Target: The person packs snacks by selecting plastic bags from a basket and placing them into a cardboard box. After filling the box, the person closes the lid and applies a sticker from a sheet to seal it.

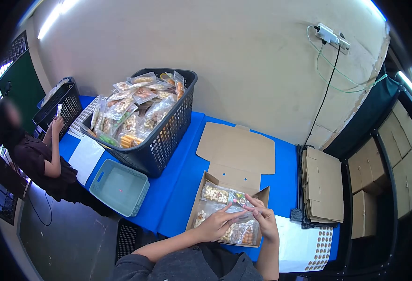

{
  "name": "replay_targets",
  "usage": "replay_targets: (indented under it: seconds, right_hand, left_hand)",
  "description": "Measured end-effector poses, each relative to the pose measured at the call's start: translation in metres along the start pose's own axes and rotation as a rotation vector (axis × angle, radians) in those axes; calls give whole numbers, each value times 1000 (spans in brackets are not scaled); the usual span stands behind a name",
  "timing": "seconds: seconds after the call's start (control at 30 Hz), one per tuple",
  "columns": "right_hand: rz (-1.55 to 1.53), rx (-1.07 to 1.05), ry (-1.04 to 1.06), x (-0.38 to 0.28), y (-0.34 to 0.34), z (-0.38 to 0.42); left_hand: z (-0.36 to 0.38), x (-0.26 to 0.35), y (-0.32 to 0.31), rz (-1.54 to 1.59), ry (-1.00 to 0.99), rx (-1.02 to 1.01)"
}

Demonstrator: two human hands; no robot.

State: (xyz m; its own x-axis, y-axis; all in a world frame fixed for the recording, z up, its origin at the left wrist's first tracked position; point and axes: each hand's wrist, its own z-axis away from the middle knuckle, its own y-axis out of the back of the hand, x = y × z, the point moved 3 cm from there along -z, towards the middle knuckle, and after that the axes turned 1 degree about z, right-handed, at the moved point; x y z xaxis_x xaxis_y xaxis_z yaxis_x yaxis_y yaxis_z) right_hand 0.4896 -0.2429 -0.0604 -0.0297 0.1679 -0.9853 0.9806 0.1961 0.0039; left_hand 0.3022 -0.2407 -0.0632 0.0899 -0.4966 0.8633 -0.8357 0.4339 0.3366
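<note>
An open cardboard box stands in front of me on the blue table, its lid folded back. Clear plastic packets of snacks lie inside it, some with pale curled pieces and some with orange ones. My left hand is over the middle of the box, palm down, fingers stretched to the right. My right hand comes in over the right side with its fingers extended to the upper left. The fingertips of both hands come close together above the packets. Whether they touch a packet cannot be made out. Neither hand visibly holds anything.
A dark basket heaped with snack packets stands at the left, near a green tray. Flattened cartons are stacked at the right, beside a sticker sheet. Another person at far left holds a packet.
</note>
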Motion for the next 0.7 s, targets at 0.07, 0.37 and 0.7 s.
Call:
replay_targets:
  seconds: [0.07, 0.37, 0.7]
  right_hand:
    - [-7, 2, -12, 1, 0, 0]
    - [90, 425, -56, 29, -38, 10]
    - [531, 557, 131, 0, -68, -2]
  left_hand:
    - [0, -2, -1, -24, 58, -128]
    - [10, -31, 10, 22, 182, 38]
    - [20, -22, -11, 472, 497, 178]
